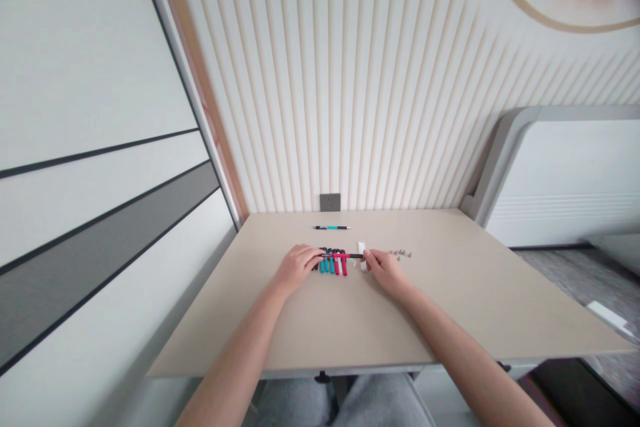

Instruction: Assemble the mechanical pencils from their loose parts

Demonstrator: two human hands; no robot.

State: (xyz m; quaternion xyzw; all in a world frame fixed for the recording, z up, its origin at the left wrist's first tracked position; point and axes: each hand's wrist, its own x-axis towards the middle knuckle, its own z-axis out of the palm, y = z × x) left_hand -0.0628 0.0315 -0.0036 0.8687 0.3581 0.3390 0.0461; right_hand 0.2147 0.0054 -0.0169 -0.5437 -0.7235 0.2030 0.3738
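A red and black pen (345, 255) is held level above the table between my two hands. My left hand (299, 267) is closed on its left end. The fingers of my right hand (384, 268) pinch its black right end. Just below the pen lies a row of pen barrels (327, 267) in blue, red, white and black, partly hidden by the pen and my left hand. A bundle of thin white sticks (362, 247) lies by my right fingertips. Several small grey pieces (401, 253) are scattered to the right of my right hand.
A blue and black pen (332, 227) lies crosswise farther back on the beige table (350, 327). Behind the table is a ribbed wall with a dark socket (330, 202). A white cabinet (100, 213) stands along the left, and a pale headboard (565, 173) is on the right.
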